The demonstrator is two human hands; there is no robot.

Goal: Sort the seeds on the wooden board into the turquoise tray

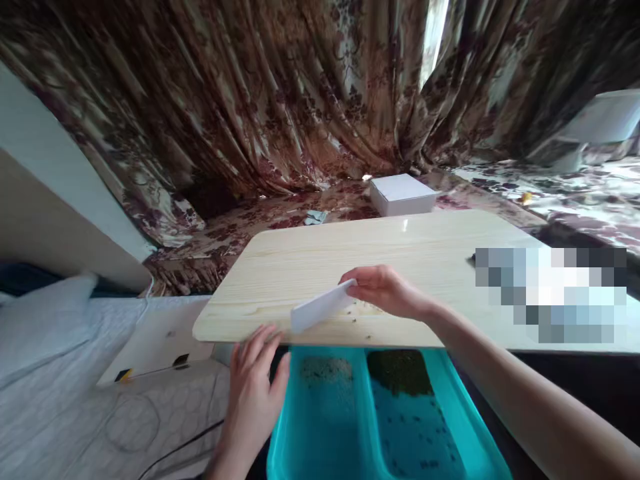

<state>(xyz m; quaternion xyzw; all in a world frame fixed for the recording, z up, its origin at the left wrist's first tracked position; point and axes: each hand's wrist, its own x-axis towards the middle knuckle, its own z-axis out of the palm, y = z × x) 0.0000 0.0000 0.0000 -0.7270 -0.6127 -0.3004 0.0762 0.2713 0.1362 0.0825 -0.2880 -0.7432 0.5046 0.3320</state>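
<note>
A thin white card [320, 308] is pinched at its right end in my right hand [381, 290]. It stands slantwise over the front part of the pale wooden table [310, 260], where a few small dark grains [355, 320] lie beside it. My left hand [256, 383], empty with fingers apart, is at the table's front edge, left of the turquoise tray [369, 417]. The tray sits below that edge and has two compartments. Pale grains [327, 369] lie at the far end of the left one; a dark heap [400, 372] and scattered dark bits are in the right one.
Behind the table stands a white box [403, 193], with a small pale cloth [316, 217] left of it. A blurred-out patch [550, 287] covers something on the table's right. A bed [65, 387] with a cable lies to the left. Patterned curtains [280, 93] hang at the back.
</note>
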